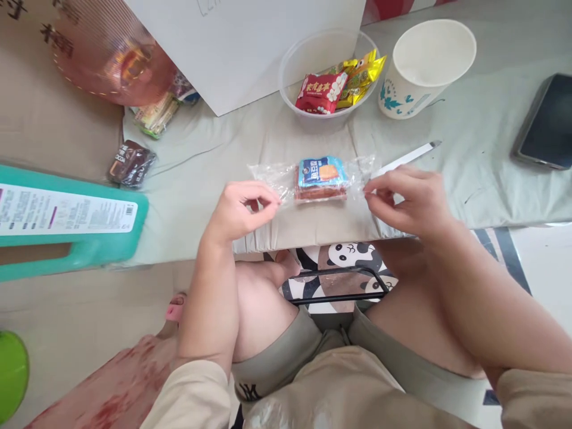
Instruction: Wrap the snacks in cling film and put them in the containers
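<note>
Both hands pinch a clear snack bag (313,179) flat on the cloth-covered table (482,179): left hand (241,208) w/ thumb & fingertips closed on its left end, right hand (409,199) likewise on the right. Best to keep pinches near the edges, w/ even tension, clear of the blue-label snack (322,176) inside.

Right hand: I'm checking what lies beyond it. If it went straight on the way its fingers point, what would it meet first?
The right hand points left along the clear snack packet it pinches, so beyond the packet it would likely meet the left hand holding the other end.
</note>
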The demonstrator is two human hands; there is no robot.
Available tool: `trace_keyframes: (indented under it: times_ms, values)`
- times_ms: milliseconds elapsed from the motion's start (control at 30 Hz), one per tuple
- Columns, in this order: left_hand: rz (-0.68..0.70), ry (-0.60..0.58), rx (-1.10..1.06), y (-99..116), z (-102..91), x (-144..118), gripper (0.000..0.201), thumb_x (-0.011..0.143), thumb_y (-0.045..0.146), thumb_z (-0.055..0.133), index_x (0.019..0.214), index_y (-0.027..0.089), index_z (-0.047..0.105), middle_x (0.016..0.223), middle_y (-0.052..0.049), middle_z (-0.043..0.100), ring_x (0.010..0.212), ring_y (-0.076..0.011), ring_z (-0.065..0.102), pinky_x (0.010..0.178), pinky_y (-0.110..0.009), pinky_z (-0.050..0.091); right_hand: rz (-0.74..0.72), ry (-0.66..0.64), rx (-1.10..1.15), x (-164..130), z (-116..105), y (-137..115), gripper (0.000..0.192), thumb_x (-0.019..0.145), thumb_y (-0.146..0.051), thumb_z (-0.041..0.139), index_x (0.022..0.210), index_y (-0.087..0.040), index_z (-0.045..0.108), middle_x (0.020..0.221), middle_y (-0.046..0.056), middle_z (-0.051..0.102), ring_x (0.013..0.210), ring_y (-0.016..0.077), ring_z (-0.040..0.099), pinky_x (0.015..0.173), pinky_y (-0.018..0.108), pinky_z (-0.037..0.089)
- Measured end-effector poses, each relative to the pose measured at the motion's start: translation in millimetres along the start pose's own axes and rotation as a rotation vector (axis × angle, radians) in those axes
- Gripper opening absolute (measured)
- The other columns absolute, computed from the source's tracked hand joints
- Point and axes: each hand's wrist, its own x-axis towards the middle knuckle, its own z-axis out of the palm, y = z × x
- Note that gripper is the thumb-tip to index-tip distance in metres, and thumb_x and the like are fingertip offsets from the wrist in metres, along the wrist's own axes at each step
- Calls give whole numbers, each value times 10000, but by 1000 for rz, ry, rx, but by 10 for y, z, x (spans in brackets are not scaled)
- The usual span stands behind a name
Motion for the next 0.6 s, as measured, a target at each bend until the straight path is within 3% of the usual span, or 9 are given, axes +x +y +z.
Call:
trace_keyframes:
  times_ms: [100,167,233,333,400,500,600]
  values:
    - [-221,-330,-41,25,-57,-40,157,776,359,699,780,234,794,745,-40,790,625,-184,714,560,-275,565,-75,-217,69,-43,-76,60,352,957,-467,479,856,-282,761,529,-2,585,510,176,535,593,351,435]
    - [-325,-419,-57,-5,-71,-49,193,819,361,671,881,241,809,779,-40,808,640,-200,749,592,-298,604,-86,-331,49,-49,-70,85,440,1000,-472,420,846,-262,776,499,-1,564,476,164,494,553,340,376]
    - [-354,-343,3,-47,-65,-39,230,837,326,669,999,247,811,786,-43,813,648,-213,766,598,-306,607,-35,-346,-60,-37,-14,79,424,997,-432,423,898,-251,794,508,5,588,472,171,486,537,337,324]
    - [-317,-94,134,-78,-28,8,438,824,286,715,1259,252,756,788,-41,808,595,-204,735,567,-292,568,85,-298,-258,8,108,23,384,936,-388,509,1164,-234,777,580,28,672,513,216,537,535,336,269]
    - [-286,27,184,-66,5,46,586,813,280,733,1396,264,679,975,-57,824,573,-170,696,587,-291,571,159,-292,-330,43,168,-33,486,913,-392,550,1345,-227,700,622,42,709,544,245,574,533,330,246]
    - [-241,62,242,-37,47,72,687,804,250,725,1480,292,607,1333,-82,740,635,-136,683,724,-320,620,238,-236,-314,77,202,-134,598,904,-400,579,1481,-244,596,632,30,720,533,246,585,521,318,255]
    - [-185,19,236,-60,52,49,838,766,197,750,1555,349,513,1577,-99,562,717,-139,708,808,-345,638,226,-70,-160,86,236,-263,504,904,-360,586,1388,-236,656,608,7,697,529,225,599,531,318,357]
